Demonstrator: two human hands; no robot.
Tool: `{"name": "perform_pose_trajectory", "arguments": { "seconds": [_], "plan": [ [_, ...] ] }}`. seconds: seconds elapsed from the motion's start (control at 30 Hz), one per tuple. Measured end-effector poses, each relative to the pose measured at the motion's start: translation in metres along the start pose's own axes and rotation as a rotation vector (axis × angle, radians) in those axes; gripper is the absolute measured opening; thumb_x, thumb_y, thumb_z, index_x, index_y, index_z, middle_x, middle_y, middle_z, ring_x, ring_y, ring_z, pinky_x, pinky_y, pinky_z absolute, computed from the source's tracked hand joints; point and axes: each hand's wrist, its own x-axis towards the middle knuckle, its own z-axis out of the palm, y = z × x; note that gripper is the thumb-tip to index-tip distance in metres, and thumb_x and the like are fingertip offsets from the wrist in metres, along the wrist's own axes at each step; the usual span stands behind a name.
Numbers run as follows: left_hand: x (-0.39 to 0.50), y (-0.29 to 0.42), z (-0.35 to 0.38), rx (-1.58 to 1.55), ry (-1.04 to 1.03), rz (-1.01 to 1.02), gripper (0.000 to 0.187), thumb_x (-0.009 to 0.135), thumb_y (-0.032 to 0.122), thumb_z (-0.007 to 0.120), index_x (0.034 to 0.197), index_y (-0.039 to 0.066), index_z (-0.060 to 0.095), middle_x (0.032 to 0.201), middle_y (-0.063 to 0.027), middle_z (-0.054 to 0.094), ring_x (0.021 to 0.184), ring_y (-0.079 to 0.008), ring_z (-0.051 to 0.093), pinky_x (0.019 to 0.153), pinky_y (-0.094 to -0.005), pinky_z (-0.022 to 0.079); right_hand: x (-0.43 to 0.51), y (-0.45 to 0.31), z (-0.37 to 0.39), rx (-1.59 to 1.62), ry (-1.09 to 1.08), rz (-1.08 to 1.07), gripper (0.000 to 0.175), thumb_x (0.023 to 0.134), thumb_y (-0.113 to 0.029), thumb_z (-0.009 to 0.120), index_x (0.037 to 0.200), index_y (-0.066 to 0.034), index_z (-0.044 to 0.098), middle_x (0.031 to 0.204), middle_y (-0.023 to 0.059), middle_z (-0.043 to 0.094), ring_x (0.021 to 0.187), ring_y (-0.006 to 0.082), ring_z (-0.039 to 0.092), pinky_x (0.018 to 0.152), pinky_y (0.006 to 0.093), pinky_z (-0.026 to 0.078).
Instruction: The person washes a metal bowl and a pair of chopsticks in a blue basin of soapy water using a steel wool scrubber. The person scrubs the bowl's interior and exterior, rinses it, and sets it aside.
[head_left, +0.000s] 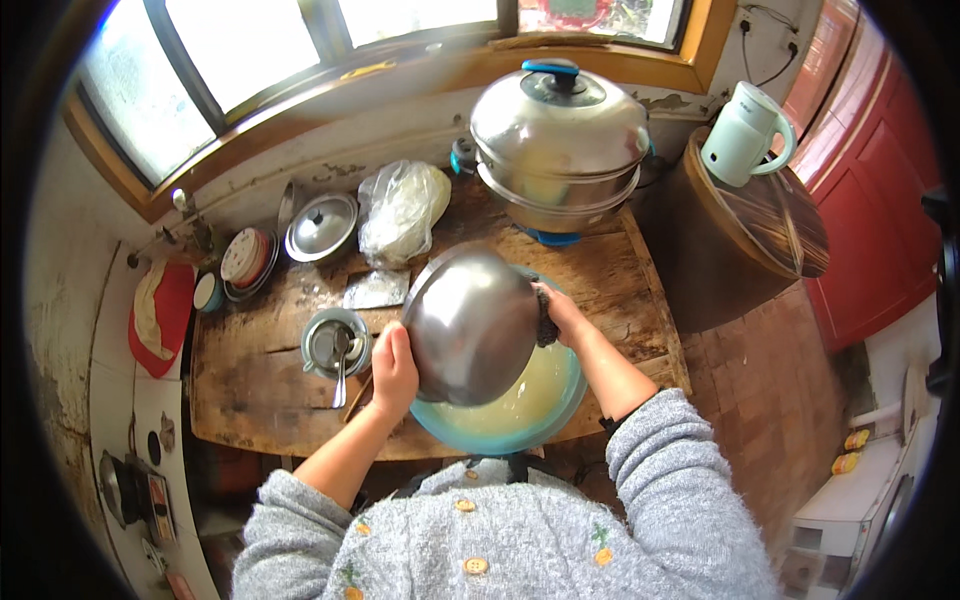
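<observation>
A stainless steel bowl (476, 330) is tilted on its side above a light blue basin (574, 394), its rounded outside facing me. My left hand (394, 375) grips the bowl's left edge, thumb on the outside. At the right edge, my right hand (566, 311) holds a dark scrubbing cloth or pad (544, 315) against the bowl; its fingertips are hidden behind. Cloudy yellowish liquid (532, 394) lies in the basin, partly covered by the bowl. The inside of the bowl is out of sight.
Left of the basin stands a small pot (319, 341) with a spoon (341, 367). Behind are a lidded pan (322, 227), a plastic bag (401, 210) and a large steamer (559, 142). Stacked bowls (246, 259) sit far left. A pale green kettle (746, 139) tops a barrel (690, 247) at right.
</observation>
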Motion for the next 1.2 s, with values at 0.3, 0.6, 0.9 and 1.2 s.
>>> {"name": "perform_pose_trajectory", "arguments": {
  "seconds": [0.3,0.6,0.9,1.2],
  "plan": [
    [0.020,-0.030,0.032,0.020,0.225,-0.044,0.027,0.097,0.024,0.037,0.104,0.000,0.049,0.093,-0.0084,0.053,0.083,-0.0176,0.047,0.080,-0.0300,0.040,-0.040,0.083,0.103,0.195,0.333,-0.363,0.036,0.091,-0.029,0.047,0.116,-0.0042,0.041,0.113,0.0134,0.047,0.100,0.0275,0.051,0.088,0.0375,0.041],
    [0.024,-0.025,0.023,-0.341,0.267,-0.253,0.030,0.097,0.027,0.039,0.108,0.001,0.049,0.098,-0.0061,0.052,0.087,-0.0143,0.045,0.080,-0.0276,0.039,-0.059,0.093,0.053,-1.451,0.161,-0.492,0.031,0.075,-0.019,0.063,0.105,-0.0200,0.054,0.109,0.0149,0.046,0.098,0.0342,0.051,0.075,0.0414,0.048],
    [-0.021,-0.026,-0.026,0.067,0.019,0.041,0.023,0.095,0.018,0.043,0.082,0.001,0.051,0.070,0.0029,0.047,0.067,-0.0067,0.040,0.059,-0.0228,0.035,-0.025,0.119,-0.013,-1.730,0.056,-0.232,0.036,0.076,-0.018,0.059,0.112,-0.0182,0.060,0.122,0.0089,0.053,0.106,0.0309,0.053,0.082,0.0379,0.047],
    [-0.022,-0.027,-0.028,0.160,-0.107,0.032,0.029,0.091,0.014,0.048,0.066,0.003,0.042,0.059,0.0001,0.038,0.056,-0.0096,0.035,0.049,-0.0276,0.029,-0.055,-0.030,0.021,-0.669,0.063,-0.597,0.031,0.071,-0.018,0.058,0.099,-0.0038,0.064,0.092,0.0119,0.064,0.086,0.0213,0.061,0.079,0.0313,0.047]
  ]
}}
